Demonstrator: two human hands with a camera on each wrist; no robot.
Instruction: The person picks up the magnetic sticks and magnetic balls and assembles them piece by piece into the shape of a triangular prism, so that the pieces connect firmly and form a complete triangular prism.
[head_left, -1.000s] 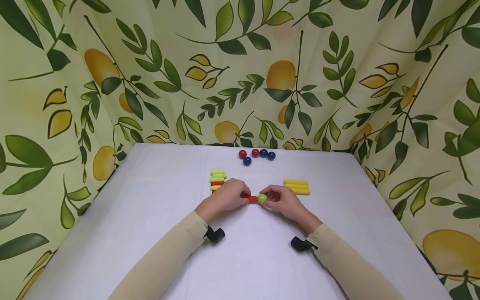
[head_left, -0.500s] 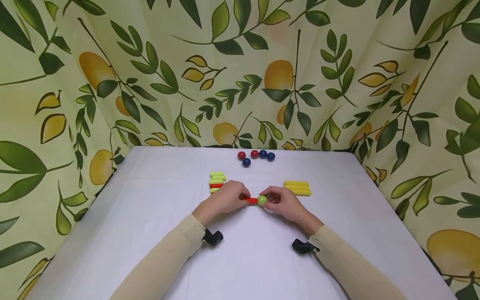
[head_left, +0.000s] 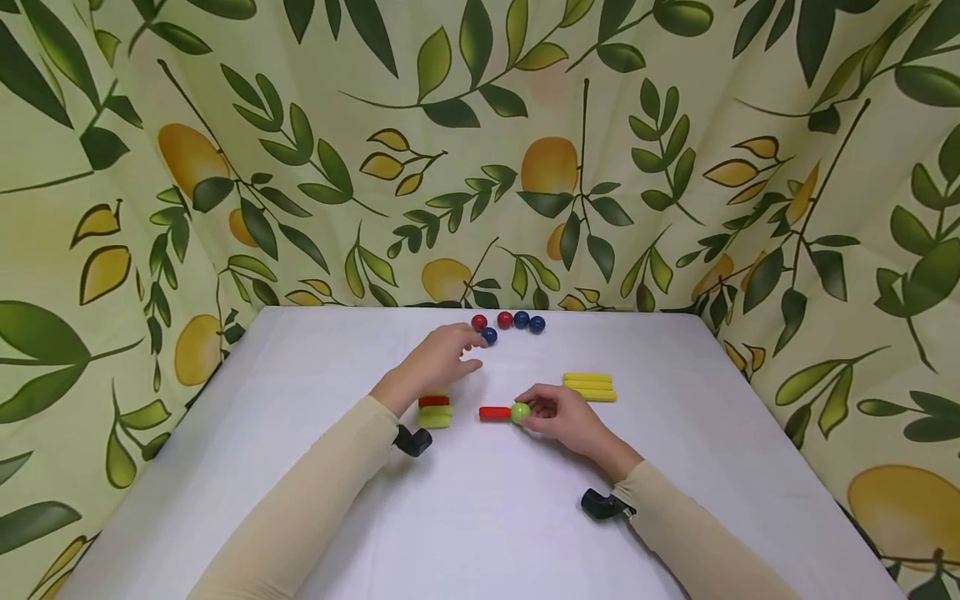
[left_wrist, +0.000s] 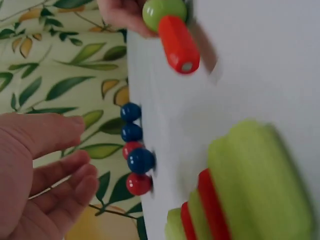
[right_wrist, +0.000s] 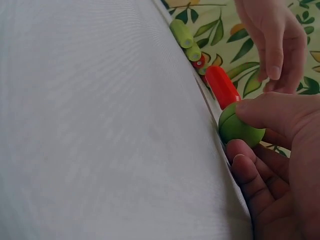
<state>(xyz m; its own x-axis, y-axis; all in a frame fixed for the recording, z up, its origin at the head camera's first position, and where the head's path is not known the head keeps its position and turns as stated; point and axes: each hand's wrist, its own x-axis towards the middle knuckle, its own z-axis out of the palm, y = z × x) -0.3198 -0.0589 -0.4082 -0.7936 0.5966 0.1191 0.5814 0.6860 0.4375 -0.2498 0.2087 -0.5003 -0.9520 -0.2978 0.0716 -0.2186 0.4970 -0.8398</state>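
My right hand (head_left: 558, 417) pinches a green ball (right_wrist: 241, 125) between thumb and fingers. A red rod (left_wrist: 179, 45) sticks out from that ball toward the left, with a small silvery disc on its free end. My left hand (head_left: 442, 358) holds nothing; its fingers are spread loosely above the table, near a blue ball (head_left: 489, 336) in the head view. Under the left wrist lies a row of light green rods (left_wrist: 270, 180) with red rods (left_wrist: 212, 205) among them, partly hidden by the arm in the head view.
Two red balls (head_left: 505, 319) and more blue balls (head_left: 537, 324) sit along the far edge of the white table (head_left: 480, 517). Several yellow rods (head_left: 588, 387) lie side by side beyond the right hand. A leaf-patterned curtain (head_left: 480, 167) hangs around the back and sides.
My left hand has let go of the red rod and moved away and up toward the balls. The right hand stays in place with the green ball, the rod still joined to it.
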